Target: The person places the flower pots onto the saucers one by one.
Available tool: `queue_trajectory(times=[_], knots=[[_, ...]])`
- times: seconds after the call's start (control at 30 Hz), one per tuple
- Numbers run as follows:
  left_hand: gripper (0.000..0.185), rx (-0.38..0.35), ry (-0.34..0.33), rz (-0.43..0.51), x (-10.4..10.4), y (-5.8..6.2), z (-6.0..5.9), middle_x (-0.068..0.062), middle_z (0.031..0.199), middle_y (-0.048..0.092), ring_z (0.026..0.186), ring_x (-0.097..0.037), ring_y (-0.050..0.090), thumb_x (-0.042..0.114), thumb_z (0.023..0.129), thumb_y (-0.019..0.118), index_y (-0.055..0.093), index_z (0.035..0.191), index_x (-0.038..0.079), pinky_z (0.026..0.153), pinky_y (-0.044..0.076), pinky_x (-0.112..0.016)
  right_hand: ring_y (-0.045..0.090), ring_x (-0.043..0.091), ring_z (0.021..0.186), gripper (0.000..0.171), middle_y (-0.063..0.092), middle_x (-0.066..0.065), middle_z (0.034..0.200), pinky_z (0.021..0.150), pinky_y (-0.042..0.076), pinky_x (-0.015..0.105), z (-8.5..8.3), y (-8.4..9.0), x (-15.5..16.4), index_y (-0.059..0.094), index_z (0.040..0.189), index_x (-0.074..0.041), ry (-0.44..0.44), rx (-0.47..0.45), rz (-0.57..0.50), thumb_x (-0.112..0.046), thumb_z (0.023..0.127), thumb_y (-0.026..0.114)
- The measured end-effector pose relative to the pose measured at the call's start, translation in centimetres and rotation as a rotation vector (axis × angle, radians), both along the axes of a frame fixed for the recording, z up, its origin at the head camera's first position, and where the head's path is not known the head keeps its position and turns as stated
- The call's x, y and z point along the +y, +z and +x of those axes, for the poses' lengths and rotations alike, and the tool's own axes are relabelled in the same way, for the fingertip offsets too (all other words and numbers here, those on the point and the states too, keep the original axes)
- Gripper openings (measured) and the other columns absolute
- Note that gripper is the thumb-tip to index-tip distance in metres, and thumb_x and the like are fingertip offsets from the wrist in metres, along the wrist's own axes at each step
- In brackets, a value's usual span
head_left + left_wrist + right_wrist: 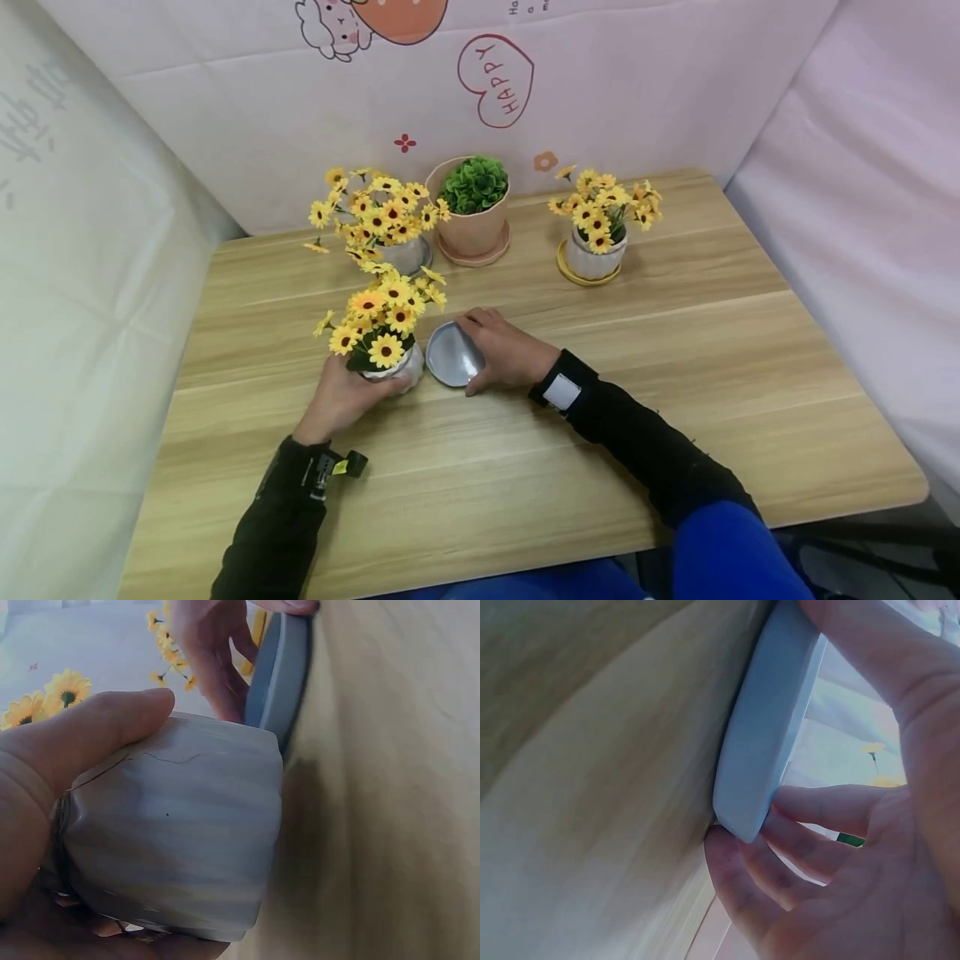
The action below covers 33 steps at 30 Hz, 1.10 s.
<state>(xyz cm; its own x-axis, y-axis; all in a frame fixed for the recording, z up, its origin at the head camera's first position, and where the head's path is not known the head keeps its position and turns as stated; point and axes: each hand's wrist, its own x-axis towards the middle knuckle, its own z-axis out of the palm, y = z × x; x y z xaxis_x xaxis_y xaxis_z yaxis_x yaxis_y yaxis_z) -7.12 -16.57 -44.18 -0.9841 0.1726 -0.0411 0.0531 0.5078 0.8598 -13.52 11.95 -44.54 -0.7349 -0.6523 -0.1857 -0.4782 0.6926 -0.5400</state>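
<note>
My left hand (348, 398) grips a white ribbed flower pot (172, 825) full of yellow daisy-like flowers (386, 312). In the left wrist view the thumb lies along one side of the pot and fingers curl under the other. Just right of it, my right hand (510, 348) holds a round blue-grey saucer (450, 357) by its rim, thumb at the near edge and fingers at the far edge. The right wrist view shows the saucer's side wall (761, 727) between thumb and fingertips, close to the tabletop. Pot and saucer are side by side; nothing lies on the saucer.
Behind stand another pot of yellow flowers (378, 212) on a grey saucer, a pink pot (472, 229) with a green plant on a pink saucer, and, farther right, a white flower pot (595, 257) on a yellow saucer. All are on the wooden table (675, 400), before a printed cloth (637, 83).
</note>
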Motion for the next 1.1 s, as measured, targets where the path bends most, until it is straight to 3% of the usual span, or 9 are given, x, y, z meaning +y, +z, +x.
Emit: queue_trajectory(times=[0.17, 0.5, 0.63, 0.83, 1.1], knots=[[0.101, 0.031, -0.022, -0.016, 0.9, 1.0, -0.5, -0.009, 0.154, 0.055, 0.146, -0.031, 0.051, 0.029, 0.075, 0.098, 0.042, 0.158, 0.016, 0.126, 0.037, -0.056, 0.039, 0.030, 0.148, 0.120, 0.041, 0.014, 0.160, 0.121, 0.044, 0.043, -0.2, -0.3, 0.3, 0.031, 0.164, -0.002, -0.001, 0.009, -0.004, -0.046, 0.073, 0.097], [0.102, 0.027, -0.090, 0.063, 3.7, 2.2, -1.4, -0.002, 0.154, 0.057, 0.144, -0.025, 0.053, 0.031, 0.074, 0.099, 0.042, 0.158, 0.023, 0.125, 0.039, -0.052, 0.042, 0.029, 0.143, 0.126, 0.036, 0.013, 0.163, 0.114, 0.049, 0.041, -0.7, -0.7, 1.2, 0.028, 0.165, -0.005, 0.008, -0.035, -0.054, -0.052, 0.071, 0.097], [0.102, 0.032, -0.111, 0.078, 4.9, 2.0, -1.8, -0.003, 0.154, 0.056, 0.143, -0.024, 0.054, 0.032, 0.074, 0.099, 0.042, 0.158, 0.021, 0.124, 0.041, -0.050, 0.045, 0.030, 0.141, 0.125, 0.038, 0.016, 0.162, 0.113, 0.050, 0.042, -1.3, -0.9, 1.8, 0.028, 0.163, -0.004, 0.035, -0.054, -0.081, -0.050, 0.071, 0.098], [0.095, 0.048, -0.150, 0.085, 6.4, 1.5, -2.4, -0.007, 0.148, 0.060, 0.138, -0.027, 0.057, 0.025, 0.075, 0.098, 0.047, 0.153, 0.014, 0.121, 0.044, -0.050, 0.048, 0.027, 0.138, 0.114, 0.046, 0.013, 0.150, 0.121, 0.043, 0.043, -2.1, -1.1, 2.9, 0.035, 0.156, -0.008, 0.096, -0.088, -0.204, -0.046, 0.070, 0.099], [0.094, 0.056, -0.180, 0.079, 7.5, 0.7, -2.9, -0.006, 0.149, 0.059, 0.140, -0.027, 0.056, 0.025, 0.075, 0.098, 0.048, 0.153, 0.016, 0.122, 0.043, -0.049, 0.031, 0.028, 0.158, 0.130, 0.029, 0.014, 0.168, 0.134, 0.024, 0.043, -2.0, -0.6, 3.2, 0.014, 0.164, -0.011, 0.139, -0.163, -0.317, -0.033, 0.071, 0.101]])
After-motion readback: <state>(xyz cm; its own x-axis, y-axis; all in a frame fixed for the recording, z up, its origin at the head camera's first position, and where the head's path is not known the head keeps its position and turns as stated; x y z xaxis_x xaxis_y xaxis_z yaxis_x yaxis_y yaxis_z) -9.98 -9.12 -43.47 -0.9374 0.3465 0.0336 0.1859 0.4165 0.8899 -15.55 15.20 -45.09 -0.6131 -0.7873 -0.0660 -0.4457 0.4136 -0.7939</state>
